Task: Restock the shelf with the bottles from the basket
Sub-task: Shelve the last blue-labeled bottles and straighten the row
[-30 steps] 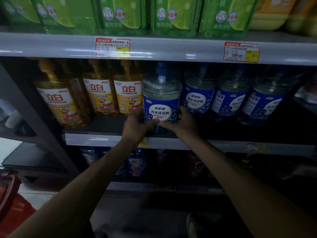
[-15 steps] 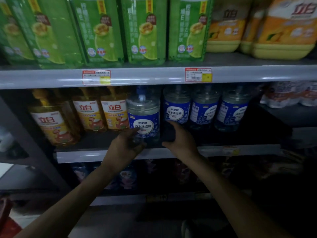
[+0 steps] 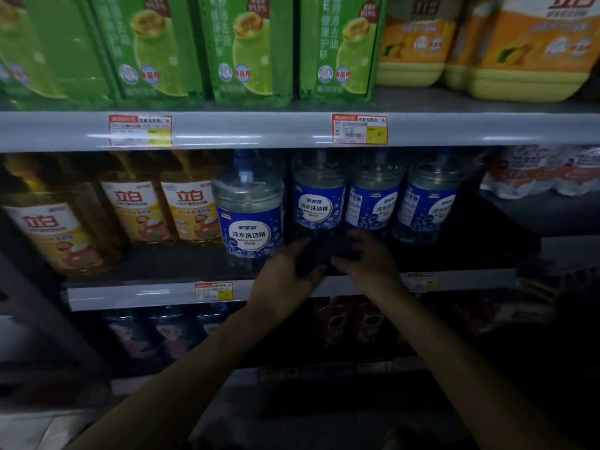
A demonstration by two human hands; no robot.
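On the middle shelf (image 3: 146,295), the front blue-label bottle (image 3: 250,222) stands upright just left of the left hand (image 3: 285,277) and right hand (image 3: 367,261), both slack-fingered and holding nothing visible, so it likely wants nudging back level with the matching bottles (image 3: 373,206), label outward.

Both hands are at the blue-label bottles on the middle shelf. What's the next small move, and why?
Probably draw the second blue bottle forward: the left hand and right hand sit empty before its base, and it stands farther back than the front bottle.
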